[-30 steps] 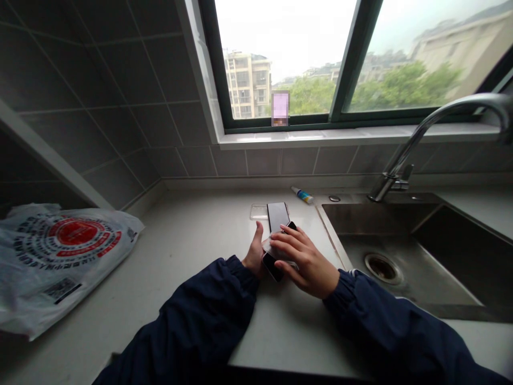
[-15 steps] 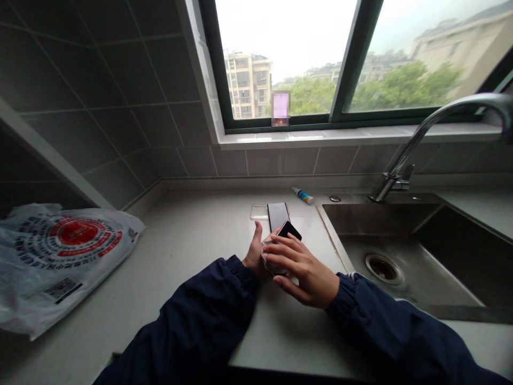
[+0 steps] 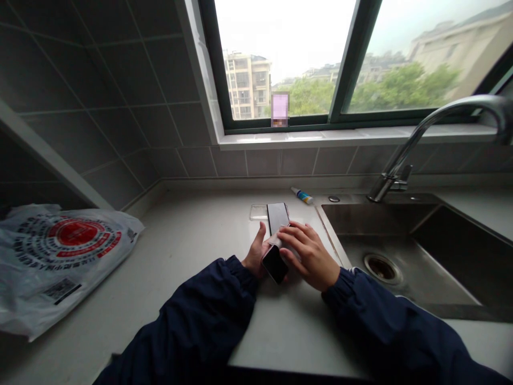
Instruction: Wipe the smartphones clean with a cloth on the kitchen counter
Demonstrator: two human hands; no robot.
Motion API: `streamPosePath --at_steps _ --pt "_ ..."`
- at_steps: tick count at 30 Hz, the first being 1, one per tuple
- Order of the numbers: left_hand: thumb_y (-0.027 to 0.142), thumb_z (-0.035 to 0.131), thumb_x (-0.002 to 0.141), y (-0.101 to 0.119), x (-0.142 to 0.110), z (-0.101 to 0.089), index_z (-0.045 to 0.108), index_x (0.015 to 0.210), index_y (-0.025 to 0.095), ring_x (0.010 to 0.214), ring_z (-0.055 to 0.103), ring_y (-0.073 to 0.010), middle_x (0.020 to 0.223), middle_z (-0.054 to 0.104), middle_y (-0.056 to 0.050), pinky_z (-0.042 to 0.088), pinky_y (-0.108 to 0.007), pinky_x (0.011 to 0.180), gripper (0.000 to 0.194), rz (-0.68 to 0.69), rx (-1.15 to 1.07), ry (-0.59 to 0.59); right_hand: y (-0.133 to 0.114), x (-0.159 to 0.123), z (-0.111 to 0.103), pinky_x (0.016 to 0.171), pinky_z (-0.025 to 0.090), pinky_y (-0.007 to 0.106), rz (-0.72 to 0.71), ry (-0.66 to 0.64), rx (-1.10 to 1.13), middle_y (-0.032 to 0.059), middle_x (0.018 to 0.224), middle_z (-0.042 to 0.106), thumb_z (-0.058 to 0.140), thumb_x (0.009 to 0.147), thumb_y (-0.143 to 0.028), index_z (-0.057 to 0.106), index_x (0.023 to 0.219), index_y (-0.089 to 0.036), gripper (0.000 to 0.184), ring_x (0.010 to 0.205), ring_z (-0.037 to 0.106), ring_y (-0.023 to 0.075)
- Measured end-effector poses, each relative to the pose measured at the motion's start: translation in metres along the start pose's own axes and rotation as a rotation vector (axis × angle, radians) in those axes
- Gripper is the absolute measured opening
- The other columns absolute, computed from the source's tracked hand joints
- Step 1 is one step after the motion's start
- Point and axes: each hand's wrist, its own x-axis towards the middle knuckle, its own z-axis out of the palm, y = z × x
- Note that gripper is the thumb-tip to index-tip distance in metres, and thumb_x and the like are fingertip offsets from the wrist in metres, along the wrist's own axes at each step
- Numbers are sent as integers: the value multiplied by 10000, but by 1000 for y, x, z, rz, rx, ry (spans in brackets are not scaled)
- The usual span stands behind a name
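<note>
My left hand grips the lower part of a black smartphone, its thumb raised beside the phone. My right hand lies across the phone's upper part, fingers pressing a pale cloth or wipe against it. Part of the phone is hidden under that wipe. Just beyond my hands, a second dark phone lies flat on the counter. Next to it is a clear phone case. A small white and blue tube lies further back.
A pale stone countertop runs under my hands. On the left lies a white plastic bag with red print. To the right are a steel sink and a curved faucet, below a window.
The black phone has turned, its bare dark end now pointing toward me at lower left. My right hand has shifted onto its upper part, covering the end that showed before.
</note>
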Motion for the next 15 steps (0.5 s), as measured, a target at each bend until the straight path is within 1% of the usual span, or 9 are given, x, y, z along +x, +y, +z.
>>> streamPosePath --at_steps 3,5,7,11,15 --pt "765 262 932 2 -1 -7 322 1574 198 837 735 -321 1186 677 -189 589 -456 691 858 -66 87 -113 10 2 0 1154 340 617 74 46 -42 112 1392 630 466 1027 -352 620 1336 -223 368 1410 440 340" --pt "768 296 925 3 -3 -9 295 1584 245 787 738 -317 1185 679 -179 588 -435 605 842 -86 124 -158 14 3 0 1146 360 604 99 64 -57 110 1390 631 454 1031 -357 620 1340 -220 377 1401 447 340" --pt "762 313 925 4 -4 -9 295 1584 256 794 739 -327 1173 682 -175 589 -428 574 831 -77 138 -176 17 4 1 1140 376 589 115 75 -67 109 1394 628 442 1035 -362 611 1354 -213 391 1395 451 339" --pt "752 341 923 5 -5 -5 322 1573 249 797 739 -345 1152 686 -178 593 -435 539 822 -60 147 -170 19 4 1 1139 389 576 126 78 -73 108 1405 621 426 1040 -363 591 1382 -197 415 1395 452 335" --pt "734 369 925 5 -6 -4 345 1560 245 806 738 -345 1169 676 -182 602 -452 545 802 -49 131 -163 20 4 2 1128 412 565 157 84 -70 112 1384 639 418 1038 -373 586 1397 -202 431 1377 477 335"
